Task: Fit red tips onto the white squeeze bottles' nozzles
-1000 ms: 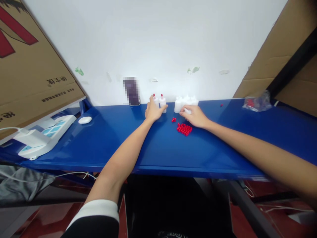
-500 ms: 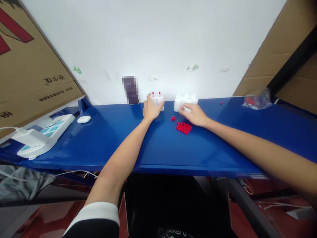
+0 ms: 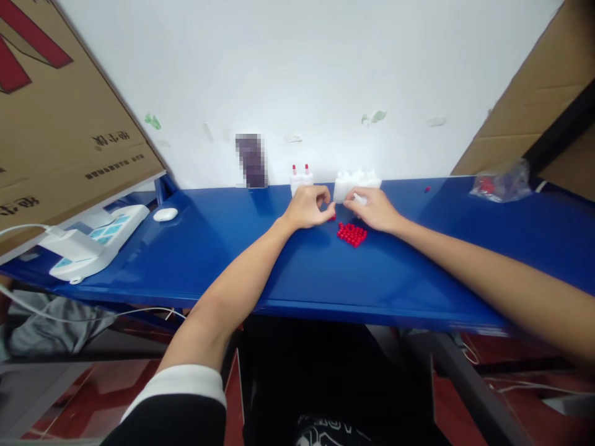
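My left hand is over the blue table, its thumb and index finger curved and apart beside a few small red caps. Behind it stand white squeeze bottles, two of them with red-tipped nozzles. In my right hand, a small white plastic piece is pinched between the fingers; its exact kind is hard to make out. Just beyond that hand is a cluster of white bottles without red tips, partly covered by the fingers. A larger pile of red caps lies in front of both hands.
A blurred-out phone leans on the wall. At the left are a white earbud case and a power strip with a plug. One red cap and a clear bag lie at the right. Cardboard stands at the left.
My left hand has left the red-tipped bottles and moved right and nearer, to the small group of red caps. My right hand still holds the white piece. The view has shifted slightly.
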Demonstrator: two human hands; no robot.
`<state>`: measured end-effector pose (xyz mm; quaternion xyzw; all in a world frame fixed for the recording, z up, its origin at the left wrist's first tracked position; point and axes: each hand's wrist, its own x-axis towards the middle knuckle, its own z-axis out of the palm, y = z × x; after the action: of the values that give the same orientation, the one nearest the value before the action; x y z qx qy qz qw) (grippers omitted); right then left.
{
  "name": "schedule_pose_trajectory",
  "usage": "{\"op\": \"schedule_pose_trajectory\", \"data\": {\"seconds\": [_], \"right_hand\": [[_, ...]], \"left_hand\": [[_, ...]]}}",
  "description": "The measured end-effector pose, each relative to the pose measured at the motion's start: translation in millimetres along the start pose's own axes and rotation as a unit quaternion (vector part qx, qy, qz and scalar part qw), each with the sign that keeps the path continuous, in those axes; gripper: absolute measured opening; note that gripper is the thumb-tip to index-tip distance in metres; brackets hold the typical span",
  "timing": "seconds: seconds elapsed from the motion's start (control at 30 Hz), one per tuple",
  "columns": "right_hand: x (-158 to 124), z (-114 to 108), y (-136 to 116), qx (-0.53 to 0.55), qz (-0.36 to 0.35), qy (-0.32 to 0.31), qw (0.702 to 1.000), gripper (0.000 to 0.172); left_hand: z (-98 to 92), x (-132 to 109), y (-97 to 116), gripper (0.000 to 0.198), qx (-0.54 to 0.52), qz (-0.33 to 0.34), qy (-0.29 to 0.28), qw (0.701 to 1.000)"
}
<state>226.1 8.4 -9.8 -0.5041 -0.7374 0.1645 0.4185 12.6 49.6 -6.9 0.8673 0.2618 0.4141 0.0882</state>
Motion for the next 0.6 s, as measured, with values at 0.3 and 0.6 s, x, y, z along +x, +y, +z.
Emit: {"op": "schedule_pose_trajectory", "data": {"seconds": [0.3, 0.6], "right_hand": [[0, -1, -1, 0.002, 0.012, -0.005, 1.000, 0.022], [0, -1, -3, 0.008, 0.003, -0.006, 1.000, 0.020]], "left_hand": [[-2.0, 3, 12, 0.049, 0.184, -0.117, -0.212, 0.953], [4.5, 6, 26, 0.059, 0.274, -0.113, -0.276, 0.914]]}}
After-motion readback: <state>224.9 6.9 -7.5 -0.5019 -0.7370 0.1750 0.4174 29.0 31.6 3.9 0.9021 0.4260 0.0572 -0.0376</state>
